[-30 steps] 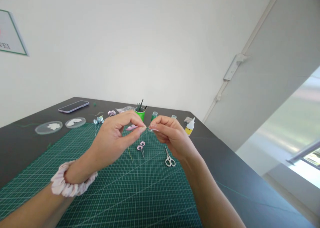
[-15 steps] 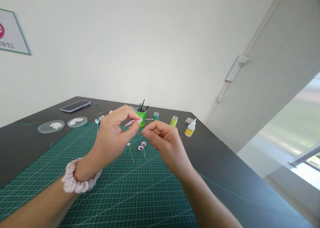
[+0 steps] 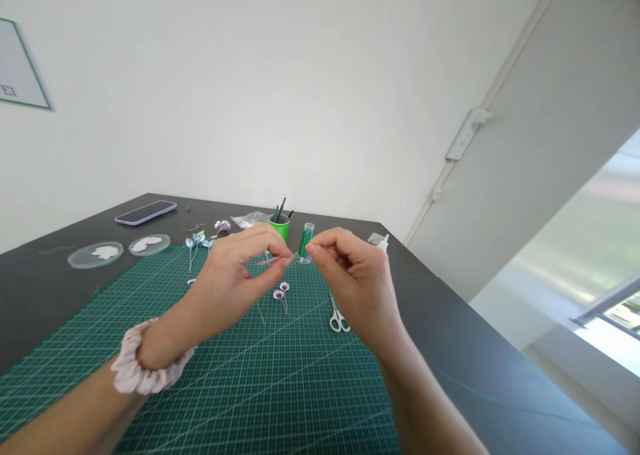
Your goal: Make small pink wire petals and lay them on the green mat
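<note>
Thumb and forefinger of my left hand are pinched on a thin pink petal-like piece, seen nearly edge-on. My right hand is closed in a pinch just to its right, level with it and a small gap apart; whatever its fingertips hold is too small to make out. Below the hands, two small pink looped petals on wire stems lie on the green cutting mat. Small white-handled scissors rest beneath my right hand. A green stem lies partly behind my left hand.
Behind the hands stand a green pot of tools and a green glitter bottle. Leftward are pale blue leaves, a purple flower, two shallow dishes with white pieces, and a phone. A white-tipped glue bottle is partly hidden.
My right hand has moved right and slightly up, widening the gap between the hands. My left hand has shifted slightly, still pinching the pink piece. The scissors have come into view.
</note>
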{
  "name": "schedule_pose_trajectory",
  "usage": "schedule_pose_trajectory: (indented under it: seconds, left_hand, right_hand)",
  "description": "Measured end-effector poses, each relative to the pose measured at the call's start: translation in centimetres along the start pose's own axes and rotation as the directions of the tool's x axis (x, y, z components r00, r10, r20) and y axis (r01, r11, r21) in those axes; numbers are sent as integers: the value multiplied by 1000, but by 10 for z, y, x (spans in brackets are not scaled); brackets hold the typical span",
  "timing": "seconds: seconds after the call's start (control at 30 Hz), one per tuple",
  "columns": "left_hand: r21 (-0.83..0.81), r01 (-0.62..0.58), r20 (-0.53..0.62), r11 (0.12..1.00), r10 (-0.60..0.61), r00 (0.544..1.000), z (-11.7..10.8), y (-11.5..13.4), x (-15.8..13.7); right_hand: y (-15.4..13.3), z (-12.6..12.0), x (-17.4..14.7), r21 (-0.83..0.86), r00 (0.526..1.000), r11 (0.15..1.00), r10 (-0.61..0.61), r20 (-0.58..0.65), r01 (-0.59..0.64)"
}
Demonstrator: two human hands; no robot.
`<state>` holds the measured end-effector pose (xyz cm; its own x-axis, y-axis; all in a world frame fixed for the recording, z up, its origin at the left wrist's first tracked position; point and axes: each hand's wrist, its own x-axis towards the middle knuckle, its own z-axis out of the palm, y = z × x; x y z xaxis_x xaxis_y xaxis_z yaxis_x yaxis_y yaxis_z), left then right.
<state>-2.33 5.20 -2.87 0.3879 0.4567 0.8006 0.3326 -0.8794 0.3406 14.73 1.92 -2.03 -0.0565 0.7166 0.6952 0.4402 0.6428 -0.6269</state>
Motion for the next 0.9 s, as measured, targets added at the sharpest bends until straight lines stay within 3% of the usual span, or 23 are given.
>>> schedule_pose_trajectory:
  seconds: [0.23, 0.43, 0.57, 0.7, 0.9]
  left_hand:
    - [-112, 46, 37, 993, -42, 998, 0, 0, -3]
    - [-149, 100, -33, 984, -106, 994, 1, 3, -2]
    - [-143, 136, -120, 980, -153, 981, 1, 4, -1]
    - [-100, 177, -178, 979, -193, 965, 1, 4, 1]
    - [-67, 196, -212, 978, -206, 955, 2, 6, 2]
  right_hand:
    - [15, -3, 12, 275, 959, 936, 154, 240, -219]
    - [27, 1, 16, 516, 848, 705, 239, 472, -486]
    - [27, 7, 15, 558, 799, 604, 247, 548, -570]
    - [22, 10, 12, 533, 802, 639, 239, 548, -555]
    - [9, 11, 8, 472, 892, 795, 181, 415, -381]
